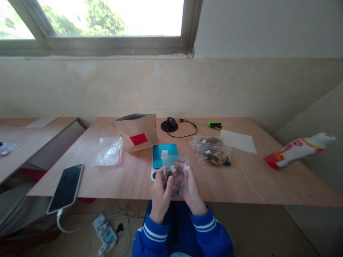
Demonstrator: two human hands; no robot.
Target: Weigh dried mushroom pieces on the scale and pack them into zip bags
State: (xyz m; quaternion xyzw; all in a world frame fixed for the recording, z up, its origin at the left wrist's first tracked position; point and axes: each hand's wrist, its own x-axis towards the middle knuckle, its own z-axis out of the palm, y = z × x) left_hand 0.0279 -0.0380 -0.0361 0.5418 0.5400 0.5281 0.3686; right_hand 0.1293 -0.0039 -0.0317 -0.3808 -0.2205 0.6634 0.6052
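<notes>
Between my two hands is a clear zip bag (177, 178) with brown and dark dried pieces inside and a small white label. My left hand (161, 191) grips its left side, the thumb across the front. My right hand (192, 189) closes on the right edge, its fingers partly behind the bag. Just behind the bag lies a small scale (158, 162) with a blue top, partly covered by it. Two similar filled zip bags (218, 157) lie overlapping to the right. A brown paper pouch (139, 128) with a red label stands open behind the scale on the left.
Clear empty bags (108, 153) lie left of the pouch. A phone (66, 187) on a cable overhangs the front left edge. At the back are a black round-based device (169, 125) with a cable and screwdrivers (214, 125). White paper (238, 141) and a tilted bottle (297, 151) are right.
</notes>
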